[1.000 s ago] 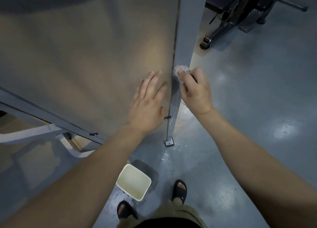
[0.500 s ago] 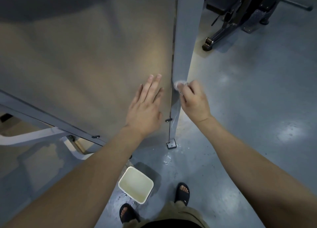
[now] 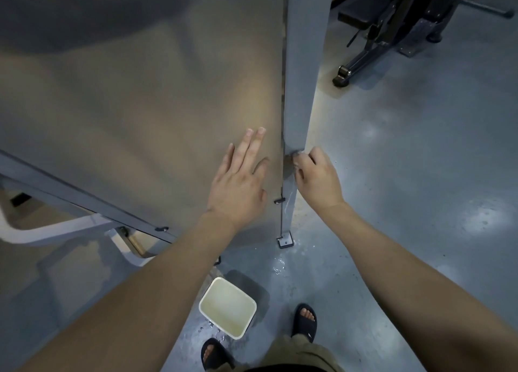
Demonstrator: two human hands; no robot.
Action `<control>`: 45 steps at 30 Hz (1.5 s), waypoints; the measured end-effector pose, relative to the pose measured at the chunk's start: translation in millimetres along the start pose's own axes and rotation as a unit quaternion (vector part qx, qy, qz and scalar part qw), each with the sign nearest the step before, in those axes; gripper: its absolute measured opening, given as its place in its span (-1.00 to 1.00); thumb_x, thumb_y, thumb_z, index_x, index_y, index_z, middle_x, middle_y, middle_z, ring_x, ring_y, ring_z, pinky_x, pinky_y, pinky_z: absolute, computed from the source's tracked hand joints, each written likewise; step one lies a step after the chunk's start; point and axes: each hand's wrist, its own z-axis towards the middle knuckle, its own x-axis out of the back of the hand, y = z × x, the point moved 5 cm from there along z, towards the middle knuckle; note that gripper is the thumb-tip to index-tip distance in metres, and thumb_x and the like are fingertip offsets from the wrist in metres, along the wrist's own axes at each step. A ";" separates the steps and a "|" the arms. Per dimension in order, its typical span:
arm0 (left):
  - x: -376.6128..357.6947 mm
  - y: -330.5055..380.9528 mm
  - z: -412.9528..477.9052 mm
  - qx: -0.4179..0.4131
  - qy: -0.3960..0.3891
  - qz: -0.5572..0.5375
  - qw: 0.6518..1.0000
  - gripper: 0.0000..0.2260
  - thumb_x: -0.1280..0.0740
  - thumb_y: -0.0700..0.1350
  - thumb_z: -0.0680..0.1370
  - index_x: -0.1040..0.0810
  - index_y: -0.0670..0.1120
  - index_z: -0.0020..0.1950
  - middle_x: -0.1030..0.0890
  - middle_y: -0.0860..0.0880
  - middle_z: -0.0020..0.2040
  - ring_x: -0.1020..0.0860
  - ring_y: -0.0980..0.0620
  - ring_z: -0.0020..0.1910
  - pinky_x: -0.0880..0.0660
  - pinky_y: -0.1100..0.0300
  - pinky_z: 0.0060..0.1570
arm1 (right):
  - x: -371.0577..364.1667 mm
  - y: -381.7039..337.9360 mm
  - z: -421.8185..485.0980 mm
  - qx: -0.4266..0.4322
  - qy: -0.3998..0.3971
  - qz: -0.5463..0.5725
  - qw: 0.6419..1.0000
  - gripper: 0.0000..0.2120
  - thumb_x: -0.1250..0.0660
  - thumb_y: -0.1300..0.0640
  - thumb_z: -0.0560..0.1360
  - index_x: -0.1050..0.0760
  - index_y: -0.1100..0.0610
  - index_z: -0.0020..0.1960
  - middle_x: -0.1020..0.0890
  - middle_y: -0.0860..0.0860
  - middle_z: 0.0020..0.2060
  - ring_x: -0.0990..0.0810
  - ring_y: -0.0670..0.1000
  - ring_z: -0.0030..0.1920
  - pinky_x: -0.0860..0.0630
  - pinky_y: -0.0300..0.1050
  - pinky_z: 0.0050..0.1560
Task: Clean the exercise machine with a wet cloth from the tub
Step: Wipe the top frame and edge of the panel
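I hold the cloth [image 3: 295, 156] in my right hand [image 3: 316, 178]. The fingers are curled round it, and only a pale edge of it shows at the fingertips. The cloth is pressed against the grey post [image 3: 301, 77] of the exercise machine, on the post's lower part.

My left hand [image 3: 238, 186] lies flat on the panel [image 3: 140, 105] just left of the post, fingers straight, holding nothing. I judge that it serves as a brace. The two hands are apart, with the post's edge between them.

The relation that governs the next move:
- The post's long axis runs straight up and down. It rises well beyond my right fingertips and ends at the foot plate [image 3: 285, 242], back toward my right wrist.
- The right hand is the hand on the post; the left is beside it, on the panel only.
- I judge that the stroke must therefore follow this axis, not cross it.

The tub [image 3: 227, 307] stands on the floor behind both hands, between my forearms and closer to the left one. To wet the cloth again, I would judge either hand must draw back and down toward my feet.
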 end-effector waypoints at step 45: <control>17.5 -27.3 -35.5 0.046 0.030 -0.006 0.998 -0.63 -0.18 -0.07 0.36 -0.58 -0.17 0.07 -0.42 -0.17 0.40 -0.31 -0.21 0.39 -0.30 -0.22 0.45 | 49.4 -79.4 37.2 0.113 0.076 0.123 0.983 -0.71 -0.32 0.29 0.49 -0.61 0.19 0.20 -0.47 0.16 -0.13 -0.50 0.12 -0.19 -0.46 -0.11 -0.24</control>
